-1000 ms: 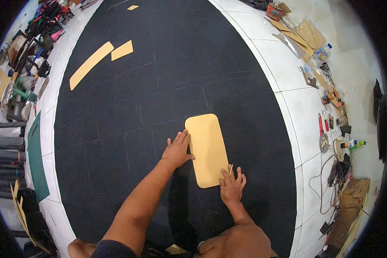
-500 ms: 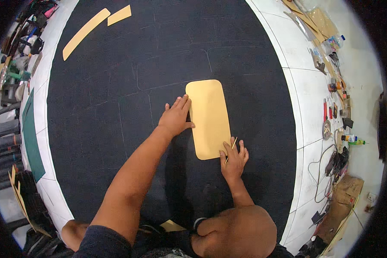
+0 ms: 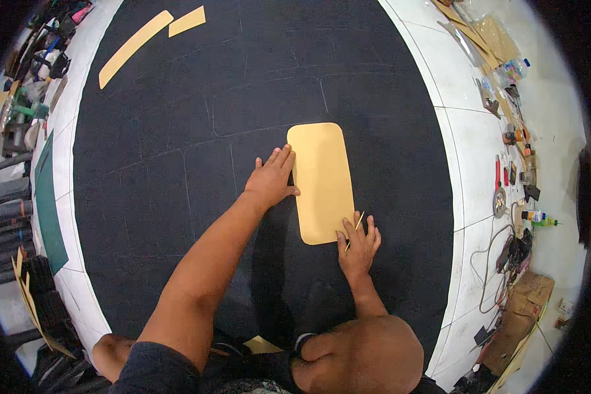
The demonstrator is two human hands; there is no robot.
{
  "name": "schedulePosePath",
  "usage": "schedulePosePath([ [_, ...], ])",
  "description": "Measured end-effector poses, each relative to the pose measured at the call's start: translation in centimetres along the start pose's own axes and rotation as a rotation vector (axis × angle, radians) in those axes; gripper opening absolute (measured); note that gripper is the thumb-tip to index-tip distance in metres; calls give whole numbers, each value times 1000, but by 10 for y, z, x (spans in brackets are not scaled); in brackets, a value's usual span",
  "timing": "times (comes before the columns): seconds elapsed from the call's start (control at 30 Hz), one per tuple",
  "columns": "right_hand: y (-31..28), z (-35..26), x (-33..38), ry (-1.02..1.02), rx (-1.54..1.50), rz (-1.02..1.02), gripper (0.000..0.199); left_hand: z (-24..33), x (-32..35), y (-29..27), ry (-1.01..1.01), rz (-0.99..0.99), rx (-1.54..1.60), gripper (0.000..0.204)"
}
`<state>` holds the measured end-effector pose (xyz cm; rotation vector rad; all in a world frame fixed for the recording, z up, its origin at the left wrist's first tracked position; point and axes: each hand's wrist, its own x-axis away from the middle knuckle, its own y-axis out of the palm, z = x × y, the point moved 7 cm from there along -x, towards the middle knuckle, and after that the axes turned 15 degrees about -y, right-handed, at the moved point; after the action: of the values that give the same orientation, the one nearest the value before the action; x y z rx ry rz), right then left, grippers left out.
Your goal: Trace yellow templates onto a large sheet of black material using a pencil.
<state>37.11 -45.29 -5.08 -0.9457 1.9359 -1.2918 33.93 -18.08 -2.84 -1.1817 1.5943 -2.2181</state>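
Observation:
A tan card template [image 3: 322,177] with rounded corners lies flat on a large black sheet [image 3: 177,157] spread on the floor. My left hand [image 3: 270,180] presses flat with fingers spread against the template's left edge. My right hand [image 3: 358,246] rests at the template's lower right corner and grips a thin pale marking stick [image 3: 353,230], its tip at the template's edge. Faint chalk outlines of earlier rounded shapes show on the black sheet above and left of the template.
Two tan strips [image 3: 134,46] lie at the sheet's far left top. White floor tiles [image 3: 473,157] to the right carry tools, bottles, cables and cardboard [image 3: 525,308]. A green cutting mat [image 3: 49,210] and clutter sit on the left. My knee [image 3: 368,354] is at the bottom.
The view has shifted a little; both hands stay on the template, with my right hand still at the lower right corner holding the stick.

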Motion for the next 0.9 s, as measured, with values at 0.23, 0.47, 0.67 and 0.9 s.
schedulePosePath([
  [0.23, -2, 0, -2, -1, -20, 14, 39, 1, 0, -1, 1, 9, -16, 101],
  [0.47, -6, -2, 0, 3, -4, 18, 38, 1, 0, 0, 10, 0, 16, 100],
  [0.67, -6, -6, -2, 19, -58, -7, 39, 1, -2, 1, 4, -7, 11, 100],
  [0.9, -9, -7, -3, 12, -36, 10, 38, 2, -2, 1, -2, -29, 24, 101],
])
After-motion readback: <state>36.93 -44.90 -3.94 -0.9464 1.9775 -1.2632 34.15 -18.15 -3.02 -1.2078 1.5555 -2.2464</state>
